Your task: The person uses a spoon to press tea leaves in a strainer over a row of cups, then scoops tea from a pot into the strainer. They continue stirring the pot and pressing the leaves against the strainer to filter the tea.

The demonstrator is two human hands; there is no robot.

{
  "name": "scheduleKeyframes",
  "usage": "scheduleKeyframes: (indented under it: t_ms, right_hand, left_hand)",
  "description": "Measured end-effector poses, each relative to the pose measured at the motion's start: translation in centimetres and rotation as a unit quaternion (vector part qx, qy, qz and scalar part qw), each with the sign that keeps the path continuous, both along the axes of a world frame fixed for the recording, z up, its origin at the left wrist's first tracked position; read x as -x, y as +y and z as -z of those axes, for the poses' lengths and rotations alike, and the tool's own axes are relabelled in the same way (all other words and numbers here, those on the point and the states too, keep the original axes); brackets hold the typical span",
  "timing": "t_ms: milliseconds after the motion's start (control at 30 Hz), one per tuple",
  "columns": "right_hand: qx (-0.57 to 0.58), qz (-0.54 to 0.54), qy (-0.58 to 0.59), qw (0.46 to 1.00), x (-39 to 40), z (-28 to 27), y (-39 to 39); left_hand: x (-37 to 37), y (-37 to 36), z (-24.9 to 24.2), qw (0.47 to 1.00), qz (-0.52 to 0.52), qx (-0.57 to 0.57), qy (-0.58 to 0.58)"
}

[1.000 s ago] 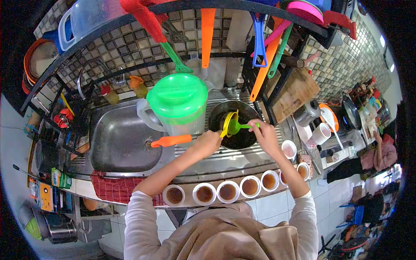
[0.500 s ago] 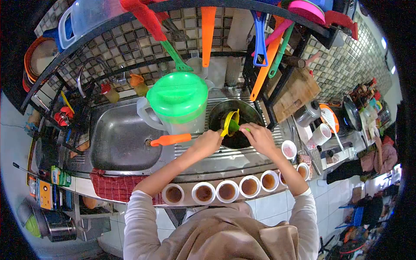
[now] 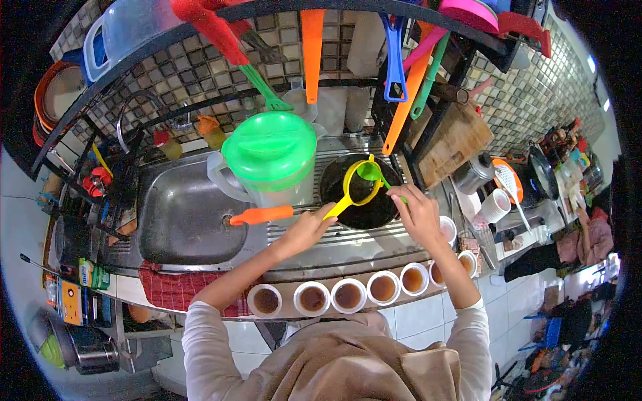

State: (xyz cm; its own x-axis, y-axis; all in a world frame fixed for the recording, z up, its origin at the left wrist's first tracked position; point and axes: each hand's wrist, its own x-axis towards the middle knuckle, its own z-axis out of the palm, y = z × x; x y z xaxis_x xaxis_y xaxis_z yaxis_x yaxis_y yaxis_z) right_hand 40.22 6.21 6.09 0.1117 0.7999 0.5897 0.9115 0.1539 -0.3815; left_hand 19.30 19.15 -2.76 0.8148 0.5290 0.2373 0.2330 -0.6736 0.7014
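My left hand [image 3: 309,228] is closed round the handle of a yellow strainer [image 3: 344,199], whose round rim is over a dark pot [image 3: 361,217]. A green spoon [image 3: 370,173] is held by its handle in my right hand [image 3: 419,212], its bowl at the strainer's far side. The pot stands on the ribbed steel drainboard, and its inside looks dark. Along the counter's near edge runs a row of several white cups [image 3: 348,295] with brown liquid in them. My right forearm partly covers one of them.
A pitcher with a green lid [image 3: 269,150] stands left of the pot. Beyond it are a steel sink [image 3: 190,214] and an orange handle [image 3: 262,214]. Utensils such as a green spatula [image 3: 267,90] hang overhead. A red cloth [image 3: 175,289] lies on the front edge. Another person [image 3: 558,250] is at far right.
The strainer has turned from edge-on to show its round opening over the pot. My right hand has moved slightly right with the spoon, whose bowl has risen toward the far rim.
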Motion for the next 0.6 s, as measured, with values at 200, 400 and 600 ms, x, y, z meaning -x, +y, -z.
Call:
scheduleKeyframes:
  t_ms: [200, 400, 600]
  right_hand:
    - [0.018, -0.077, -0.097, 0.992, 0.8, 0.3, -0.9]
    - [0.016, -0.057, -0.071, 0.996, 0.2, 0.6, -0.9]
    - [0.035, -0.078, 0.024, 0.996, -0.4, 1.6, -0.4]
  left_hand:
    - [1.3, 0.0, 0.3, 0.997, 0.017, -0.033, -0.069]
    - [1.5, -0.7, -1.2, 0.998, -0.013, -0.009, 0.056]
    - [0.4, -0.6, -2.2, 0.992, -0.026, -0.066, 0.106]
